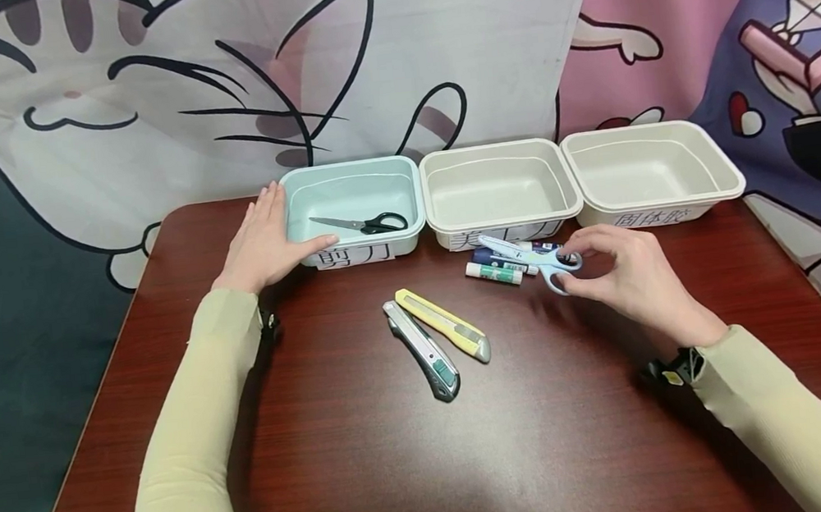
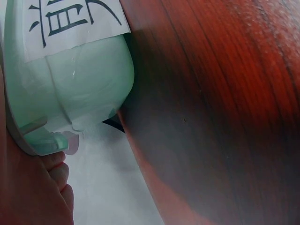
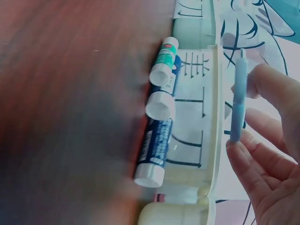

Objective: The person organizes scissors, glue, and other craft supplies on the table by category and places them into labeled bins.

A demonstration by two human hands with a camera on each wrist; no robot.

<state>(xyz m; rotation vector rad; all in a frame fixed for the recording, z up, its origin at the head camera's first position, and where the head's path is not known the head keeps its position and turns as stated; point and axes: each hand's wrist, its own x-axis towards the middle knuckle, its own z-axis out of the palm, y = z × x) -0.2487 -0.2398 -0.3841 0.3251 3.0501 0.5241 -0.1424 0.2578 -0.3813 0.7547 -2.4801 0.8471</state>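
Observation:
My right hand (image 1: pixel 631 276) pinches the handles of light blue scissors (image 1: pixel 530 259), which hang above the glue sticks with the blades toward the left. In the right wrist view the scissors (image 3: pixel 239 98) appear edge-on between thumb and fingers. My left hand (image 1: pixel 264 241) rests against the left side of the pale green bin (image 1: pixel 351 181), fingers straight along it and thumb across the front rim. Inside that bin lies a pair of black-handled scissors (image 1: pixel 378 223). Beneath the blue scissors, several glue sticks (image 3: pixel 153 145) lie together, a green-and-white one (image 1: pixel 494 273) nearest the front.
To the right of the green bin stand two cream bins, the middle one (image 1: pixel 497 153) and the right one (image 1: pixel 636 135), with paper labels in front. A yellow utility knife (image 1: pixel 442 323) and a silver-black utility knife (image 1: pixel 423 352) lie mid-table. A patterned cloth (image 1: pixel 493 34) hangs behind.

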